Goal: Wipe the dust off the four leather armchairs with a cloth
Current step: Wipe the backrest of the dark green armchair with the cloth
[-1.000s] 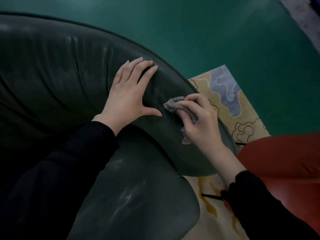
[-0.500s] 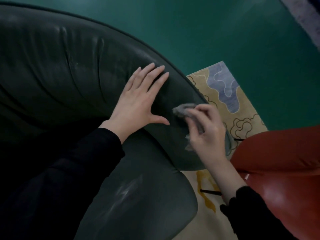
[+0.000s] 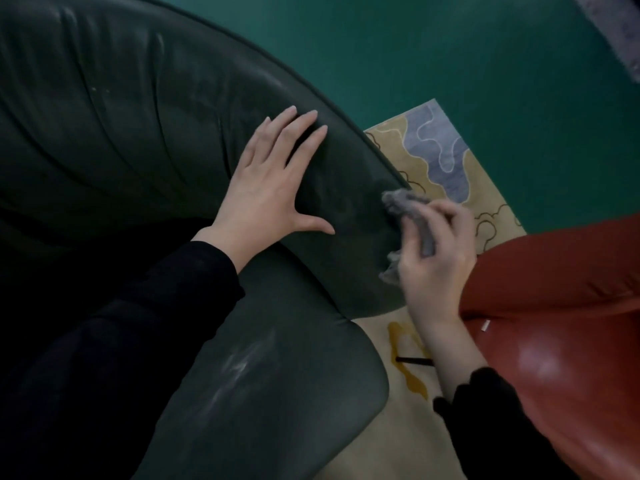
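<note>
Grey crumpled cloth [image 3: 403, 204] (blurry), pinched in R hand [image 3: 437, 266], L hand [image 3: 264, 195] spread on dusty armchair [image 3: 121, 133]

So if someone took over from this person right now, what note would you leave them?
Left hand: open, flat on the green chair, on its curved back.
Right hand: grips the cloth, pressing it on that back's outer end.
The red chair stands close beside, at the right.
Done: cannot tell how much is wiped.
Left: the green seat shows pale smears; then the red chair; the other two chairs are out of view.
</note>
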The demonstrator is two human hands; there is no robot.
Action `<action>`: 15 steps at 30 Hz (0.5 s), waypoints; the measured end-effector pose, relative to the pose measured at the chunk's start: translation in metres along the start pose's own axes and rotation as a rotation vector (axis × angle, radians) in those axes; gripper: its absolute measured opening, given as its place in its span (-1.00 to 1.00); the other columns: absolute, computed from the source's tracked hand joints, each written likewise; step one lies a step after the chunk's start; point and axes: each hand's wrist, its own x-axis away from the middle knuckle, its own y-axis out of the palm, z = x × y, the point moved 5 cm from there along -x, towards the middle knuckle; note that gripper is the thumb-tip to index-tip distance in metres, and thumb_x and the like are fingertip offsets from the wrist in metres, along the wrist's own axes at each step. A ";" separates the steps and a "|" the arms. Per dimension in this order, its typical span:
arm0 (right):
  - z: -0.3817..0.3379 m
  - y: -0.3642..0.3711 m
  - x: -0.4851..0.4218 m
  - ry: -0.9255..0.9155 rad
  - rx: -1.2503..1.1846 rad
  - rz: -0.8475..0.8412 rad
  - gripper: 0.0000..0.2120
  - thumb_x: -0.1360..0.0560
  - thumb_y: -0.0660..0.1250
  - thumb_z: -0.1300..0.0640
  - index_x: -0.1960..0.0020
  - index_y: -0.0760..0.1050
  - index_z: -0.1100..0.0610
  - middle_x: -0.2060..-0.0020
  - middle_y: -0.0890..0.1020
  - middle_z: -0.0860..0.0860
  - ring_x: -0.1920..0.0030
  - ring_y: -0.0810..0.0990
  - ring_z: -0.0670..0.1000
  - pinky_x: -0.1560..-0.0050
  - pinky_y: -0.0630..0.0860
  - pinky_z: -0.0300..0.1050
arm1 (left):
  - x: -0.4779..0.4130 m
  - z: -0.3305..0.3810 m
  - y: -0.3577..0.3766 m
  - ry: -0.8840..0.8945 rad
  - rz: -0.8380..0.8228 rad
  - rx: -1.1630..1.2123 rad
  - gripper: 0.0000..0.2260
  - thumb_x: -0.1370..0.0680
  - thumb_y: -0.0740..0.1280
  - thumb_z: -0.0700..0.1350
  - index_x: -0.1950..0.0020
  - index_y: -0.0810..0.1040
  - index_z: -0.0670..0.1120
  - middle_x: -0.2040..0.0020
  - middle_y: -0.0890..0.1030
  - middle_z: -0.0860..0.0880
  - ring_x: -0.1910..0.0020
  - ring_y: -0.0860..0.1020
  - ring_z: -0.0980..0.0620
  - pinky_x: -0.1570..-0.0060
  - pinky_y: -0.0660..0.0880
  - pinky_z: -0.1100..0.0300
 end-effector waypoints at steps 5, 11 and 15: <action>0.003 0.006 0.005 0.045 -0.003 0.049 -0.83 -0.48 0.36 0.32 -0.06 0.58 0.34 0.04 0.51 0.23 -0.04 0.42 -0.09 -0.14 0.33 -0.41 | 0.002 0.006 0.005 0.000 0.013 0.008 0.05 -0.24 0.42 0.37 -0.56 0.14 -0.12 -0.56 0.15 -0.10 -0.55 0.01 -0.09 -0.50 -0.16 0.04; -0.006 0.006 0.020 -0.006 -0.041 -0.012 -0.84 -0.47 0.36 0.33 -0.04 0.59 0.33 0.05 0.52 0.20 -0.02 0.45 -0.05 -0.14 0.34 -0.42 | 0.002 0.006 0.005 -0.011 0.030 0.015 0.05 -0.23 0.47 0.33 -0.55 0.16 -0.12 -0.54 0.18 -0.10 -0.55 0.03 -0.10 -0.51 -0.11 -0.01; 0.011 -0.007 0.021 0.093 -0.006 0.073 -0.82 -0.50 0.33 0.31 -0.07 0.56 0.36 0.02 0.50 0.25 -0.06 0.45 -0.01 -0.18 0.36 -0.35 | 0.003 0.007 0.004 -0.012 0.035 0.017 0.05 -0.24 0.48 0.33 -0.56 0.15 -0.12 -0.55 0.17 -0.11 -0.55 0.03 -0.11 -0.52 -0.10 -0.03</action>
